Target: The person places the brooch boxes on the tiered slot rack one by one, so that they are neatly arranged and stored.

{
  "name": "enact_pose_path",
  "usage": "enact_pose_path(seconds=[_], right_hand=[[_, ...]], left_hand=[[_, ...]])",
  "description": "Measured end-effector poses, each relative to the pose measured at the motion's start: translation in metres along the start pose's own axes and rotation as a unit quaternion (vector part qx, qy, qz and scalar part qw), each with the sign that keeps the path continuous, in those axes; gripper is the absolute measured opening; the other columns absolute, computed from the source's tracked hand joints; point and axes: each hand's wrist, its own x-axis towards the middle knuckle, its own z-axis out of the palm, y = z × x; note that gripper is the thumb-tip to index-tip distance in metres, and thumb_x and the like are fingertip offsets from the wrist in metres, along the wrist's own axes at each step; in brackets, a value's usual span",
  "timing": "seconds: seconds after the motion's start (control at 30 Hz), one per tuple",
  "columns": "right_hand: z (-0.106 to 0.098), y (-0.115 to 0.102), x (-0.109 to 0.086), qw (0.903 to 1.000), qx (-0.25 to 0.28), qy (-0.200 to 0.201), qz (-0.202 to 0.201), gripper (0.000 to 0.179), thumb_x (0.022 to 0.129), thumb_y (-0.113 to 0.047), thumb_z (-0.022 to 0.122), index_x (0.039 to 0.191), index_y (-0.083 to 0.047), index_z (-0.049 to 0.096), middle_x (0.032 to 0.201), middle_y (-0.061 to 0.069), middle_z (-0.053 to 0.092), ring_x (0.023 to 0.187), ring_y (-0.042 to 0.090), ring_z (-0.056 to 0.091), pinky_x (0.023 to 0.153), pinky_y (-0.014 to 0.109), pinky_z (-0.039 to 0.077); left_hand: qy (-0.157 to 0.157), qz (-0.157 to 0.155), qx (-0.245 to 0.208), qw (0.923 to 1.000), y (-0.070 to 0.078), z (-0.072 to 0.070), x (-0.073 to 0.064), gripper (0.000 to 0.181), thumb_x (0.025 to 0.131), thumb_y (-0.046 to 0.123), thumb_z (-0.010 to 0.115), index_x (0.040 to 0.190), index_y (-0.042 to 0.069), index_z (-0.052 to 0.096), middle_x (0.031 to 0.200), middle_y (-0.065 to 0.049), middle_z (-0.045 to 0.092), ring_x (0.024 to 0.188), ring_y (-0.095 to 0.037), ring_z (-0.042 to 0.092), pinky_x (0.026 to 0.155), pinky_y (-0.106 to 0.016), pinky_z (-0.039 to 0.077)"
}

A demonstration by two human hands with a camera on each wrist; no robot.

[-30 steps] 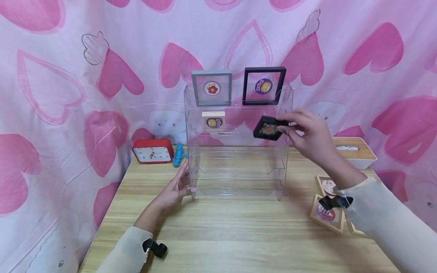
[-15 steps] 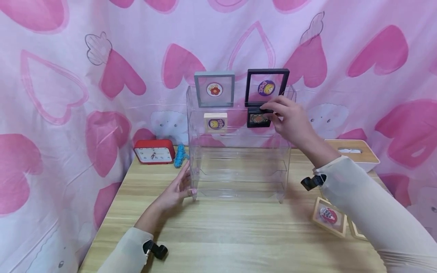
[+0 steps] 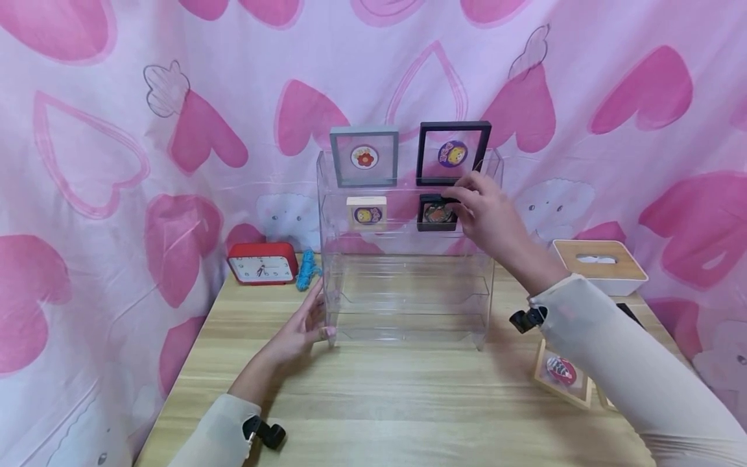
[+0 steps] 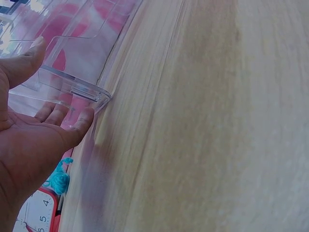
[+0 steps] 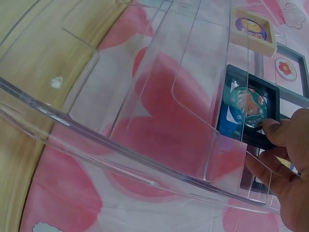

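My right hand (image 3: 487,211) pinches the top right edge of a small black display frame (image 3: 434,216) with an orange-and-green round badge inside. In the right wrist view the frame (image 5: 246,106) stands in the second tier of the clear acrylic rack (image 3: 408,301). Against the rack's left side rests my left hand (image 3: 294,334), its fingers extended along the panel and the thumb at the front edge. A small light wooden frame (image 3: 366,213) shares the second tier, to the left. On the top tier stand a grey-blue frame (image 3: 338,157) and a larger black frame (image 3: 425,154).
A red clock (image 3: 262,263) and a bundle of blue cord (image 3: 306,269) are at the back left. At the right lie a wooden frame (image 3: 563,373) and other frames partly covered by my sleeve. A tissue box (image 3: 601,266) stands behind them.
My right hand has carried the small black frame leftward onto the rack's second tier, straightened it and lowered it slightly. The left hand has stayed at the rack's side.
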Motion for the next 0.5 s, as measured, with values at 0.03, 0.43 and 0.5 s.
enact_pose_path(seconds=[0.03, 0.43, 0.5], right_hand=[[0.0004, 0.0000, -0.0006, 1.0000, -0.004, -0.001, 0.000, 0.032, 0.097, 0.009, 0.077, 0.127, -0.003, 0.081, 0.118, 0.019, 0.065, 0.110, 0.039, 0.064, 0.088, 0.052, 0.064], [-0.0002, 0.0022, -0.0049, 0.9989, -0.027, 0.019, -0.032, 0.030, 0.095, 0.009, 0.078, 0.123, -0.002, 0.081, 0.114, 0.020, 0.064, 0.105, 0.039, 0.062, 0.083, 0.051, 0.063], [-0.0008, 0.0030, -0.0051, 0.9987, -0.023, 0.022, -0.039, 0.029, 0.095, 0.009, 0.078, 0.122, -0.001, 0.080, 0.113, 0.020, 0.064, 0.104, 0.039, 0.062, 0.082, 0.050, 0.061]], left_hand=[[0.000, -0.001, 0.000, 1.0000, 0.0000, -0.0001, -0.0003, 0.109, 0.105, 0.010, 0.074, 0.174, 0.056, 0.003, 0.187, -0.014, 0.012, 0.174, -0.045, 0.010, 0.138, -0.065, 0.013], [-0.003, 0.011, 0.001, 0.9999, 0.0009, 0.0013, -0.0013, 0.110, 0.105, 0.009, 0.075, 0.175, 0.054, 0.003, 0.187, -0.016, 0.012, 0.174, -0.045, 0.010, 0.138, -0.066, 0.015], [-0.002, 0.012, 0.002, 0.9999, 0.0007, 0.0017, -0.0014, 0.109, 0.105, 0.008, 0.073, 0.175, 0.053, 0.003, 0.186, -0.017, 0.012, 0.173, -0.046, 0.010, 0.138, -0.066, 0.014]])
